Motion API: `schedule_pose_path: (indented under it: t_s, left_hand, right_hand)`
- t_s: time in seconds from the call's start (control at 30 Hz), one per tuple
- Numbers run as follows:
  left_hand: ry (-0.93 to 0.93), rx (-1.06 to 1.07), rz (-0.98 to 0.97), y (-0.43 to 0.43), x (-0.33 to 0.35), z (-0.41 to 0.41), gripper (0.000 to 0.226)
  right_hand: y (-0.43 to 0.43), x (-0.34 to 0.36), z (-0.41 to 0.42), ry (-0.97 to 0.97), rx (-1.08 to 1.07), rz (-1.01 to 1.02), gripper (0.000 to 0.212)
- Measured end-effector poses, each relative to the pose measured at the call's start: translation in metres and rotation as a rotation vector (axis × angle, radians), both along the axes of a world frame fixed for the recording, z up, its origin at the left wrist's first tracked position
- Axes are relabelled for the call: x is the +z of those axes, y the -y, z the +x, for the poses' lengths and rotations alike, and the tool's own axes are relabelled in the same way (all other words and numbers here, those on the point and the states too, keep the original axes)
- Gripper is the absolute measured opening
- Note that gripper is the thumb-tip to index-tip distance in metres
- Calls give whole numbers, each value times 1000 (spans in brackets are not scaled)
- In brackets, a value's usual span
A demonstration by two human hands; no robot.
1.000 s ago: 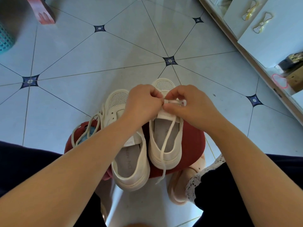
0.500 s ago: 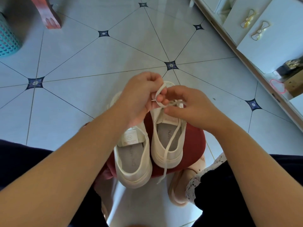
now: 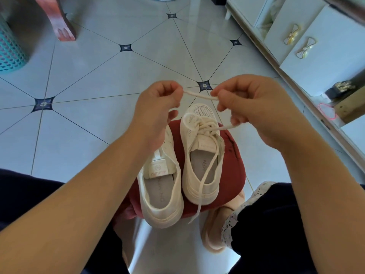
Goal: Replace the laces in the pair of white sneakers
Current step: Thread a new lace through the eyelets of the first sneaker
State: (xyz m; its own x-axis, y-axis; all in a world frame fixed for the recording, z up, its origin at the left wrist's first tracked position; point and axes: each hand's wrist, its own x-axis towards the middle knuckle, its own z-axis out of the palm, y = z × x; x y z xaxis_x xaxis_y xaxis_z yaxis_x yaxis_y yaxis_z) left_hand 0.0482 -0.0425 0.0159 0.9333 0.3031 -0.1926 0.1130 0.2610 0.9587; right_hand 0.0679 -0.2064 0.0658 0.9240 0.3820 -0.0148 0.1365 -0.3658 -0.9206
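- My left hand and right hand are both raised above the shoes. Each pinches the lace between thumb and forefinger, with a short span drawn taut between them and the other fingers curled in.
- A second strand runs from under my right hand's lower fingers down to the laced sneaker.
- That sneaker sits on the red stool, toe pointing away from me. Its lace is bunched in loose loops over the tongue. One tail crosses the insole, goes over the heel and hangs past the stool's edge.
- The other sneaker lies touching it on my left, heel overhanging the stool. My left hand hides its toe, and no lace shows on the part I can see.
- I judge the step to be working this lace through the eyelets. Whether it is going in or coming out I cannot tell from here.
- To do it well, I should hold the span flat and untwisted and draw along the line of the eyelet, not sideways.
- Neither hand steadies the shoe, so a sharp tug could drag it across the stool or tip it onto the floor. Short, gentle pulls are safer.
- The loose loops could cinch into a knot, so I should ease them one crossing at a time.
- The hanging tail could snag on the heel, so I should watch it.
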Motion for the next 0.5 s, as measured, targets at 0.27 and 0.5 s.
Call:
schedule_pose_path:
  t_s: [0.27, 0.5]
  left_hand:
    - [69, -135, 7, 7, 0, -8, 12]
    - [-34, -259, 219, 9, -16, -4, 8]
  right_hand:
    - [3, 12, -6, -34, 63, -93, 17]
    - [6, 25, -9, -222, 46, 208, 25]
